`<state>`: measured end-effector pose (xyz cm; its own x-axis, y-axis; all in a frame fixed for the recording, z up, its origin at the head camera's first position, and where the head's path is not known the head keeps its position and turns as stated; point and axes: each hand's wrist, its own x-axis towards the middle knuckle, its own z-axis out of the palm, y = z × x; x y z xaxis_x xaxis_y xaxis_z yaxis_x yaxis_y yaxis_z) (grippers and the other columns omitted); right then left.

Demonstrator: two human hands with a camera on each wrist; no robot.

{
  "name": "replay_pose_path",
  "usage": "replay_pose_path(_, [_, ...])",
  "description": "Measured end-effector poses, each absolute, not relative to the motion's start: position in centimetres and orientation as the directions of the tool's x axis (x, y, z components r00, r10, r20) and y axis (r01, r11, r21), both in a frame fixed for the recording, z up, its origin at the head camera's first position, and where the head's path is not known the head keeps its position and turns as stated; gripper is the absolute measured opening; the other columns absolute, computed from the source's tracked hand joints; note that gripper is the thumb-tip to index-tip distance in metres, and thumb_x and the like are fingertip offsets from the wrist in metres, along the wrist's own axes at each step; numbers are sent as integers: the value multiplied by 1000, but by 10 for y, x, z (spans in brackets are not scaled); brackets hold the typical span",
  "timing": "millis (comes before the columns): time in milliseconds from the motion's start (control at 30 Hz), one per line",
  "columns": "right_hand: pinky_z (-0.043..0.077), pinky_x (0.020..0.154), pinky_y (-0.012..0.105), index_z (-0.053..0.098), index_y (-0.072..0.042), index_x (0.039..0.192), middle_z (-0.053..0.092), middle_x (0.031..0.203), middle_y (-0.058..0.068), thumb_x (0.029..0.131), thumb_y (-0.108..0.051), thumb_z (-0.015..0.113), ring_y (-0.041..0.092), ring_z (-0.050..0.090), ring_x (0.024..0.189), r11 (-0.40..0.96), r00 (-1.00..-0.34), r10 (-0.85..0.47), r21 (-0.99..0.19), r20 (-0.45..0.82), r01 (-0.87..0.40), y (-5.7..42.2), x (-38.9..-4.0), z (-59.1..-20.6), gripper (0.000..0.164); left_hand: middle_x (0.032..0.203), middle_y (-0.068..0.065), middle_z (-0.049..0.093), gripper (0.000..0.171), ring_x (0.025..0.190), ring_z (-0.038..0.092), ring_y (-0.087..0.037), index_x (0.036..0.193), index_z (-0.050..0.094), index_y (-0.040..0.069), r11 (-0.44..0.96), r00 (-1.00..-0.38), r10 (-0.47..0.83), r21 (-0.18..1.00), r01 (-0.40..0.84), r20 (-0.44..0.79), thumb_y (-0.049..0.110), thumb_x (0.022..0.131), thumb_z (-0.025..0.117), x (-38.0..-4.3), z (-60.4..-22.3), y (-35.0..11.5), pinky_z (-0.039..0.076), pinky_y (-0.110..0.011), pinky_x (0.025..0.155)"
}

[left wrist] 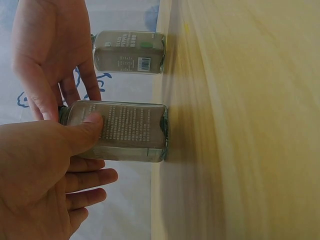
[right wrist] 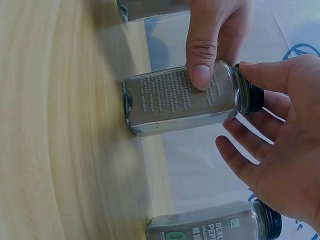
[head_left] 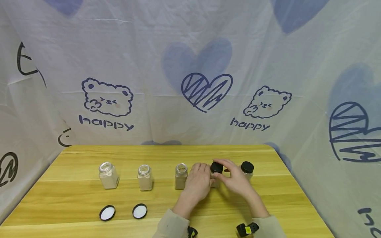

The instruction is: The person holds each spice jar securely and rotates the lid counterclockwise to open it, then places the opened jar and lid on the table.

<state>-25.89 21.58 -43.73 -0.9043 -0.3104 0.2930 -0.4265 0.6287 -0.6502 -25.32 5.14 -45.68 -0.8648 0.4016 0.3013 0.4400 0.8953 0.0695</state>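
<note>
A square glass jar of grey-brown powder point(right wrist: 170, 100) stands on the table, its back covered in small white print. My left hand point(head_left: 197, 185) grips its body, thumb point(left wrist: 92, 125) across the printed face. At its top, my right hand point(head_left: 236, 181) pinches the black lid point(head_left: 216, 167) between thumb and fingers. The lid sits on the jar's mouth. Just right of my right hand is another jar with a black lid point(head_left: 247, 167), labelled black pepper in the right wrist view. An uncapped jar point(head_left: 180, 180) stands immediately left of my left hand.
Two more uncapped jars of powder point(head_left: 109, 178) point(head_left: 145, 180) stand farther left. In front of them lie two black-rimmed lids point(head_left: 107, 213) point(head_left: 139, 211), white insides up. A printed cloth point(head_left: 154, 109) hangs behind the wooden table point(head_left: 74, 198).
</note>
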Motion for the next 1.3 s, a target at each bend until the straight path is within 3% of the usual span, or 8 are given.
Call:
replay_pose_path(467, [49,90,49,57,-21,129,55,131,2,87,-17,70,24,53,119,598,-897,-312,-669,313,-442,216,-260,-438,45,115,-6,58,52,115,48,-23,122,56,5,893,-863,399,81,442,310,46,90,61,-253,-456,51,36,-36,107])
replay_pose_path(767, [49,92,49,57,-13,129,57,127,3,86,-17,71,23,52,118,577,-898,-291,-688,331,-440,216,-258,-434,45,116,-6,58,52,116,47,-24,122,56,5,891,-870,396,107,441,294,45,89,61,-253,-456,51,35,-36,108])
replay_pose_path(1133, [53,84,41,63,-18,121,65,110,-2,79,-15,78,15,57,101,557,-908,-151,-725,391,-405,216,-254,-427,45,120,-6,57,54,118,47,-23,125,54,6,899,-878,392,89,429,273,48,91,57,-254,-455,49,33,-36,110])
replay_pose_path(1300, [54,83,41,62,-6,118,64,113,9,76,-3,78,24,60,99,490,-906,-63,-778,420,-394,214,-240,-408,45,120,-4,57,55,118,47,-22,126,53,7,903,-886,386,90,420,257,50,92,54,-253,-454,51,34,-35,109])
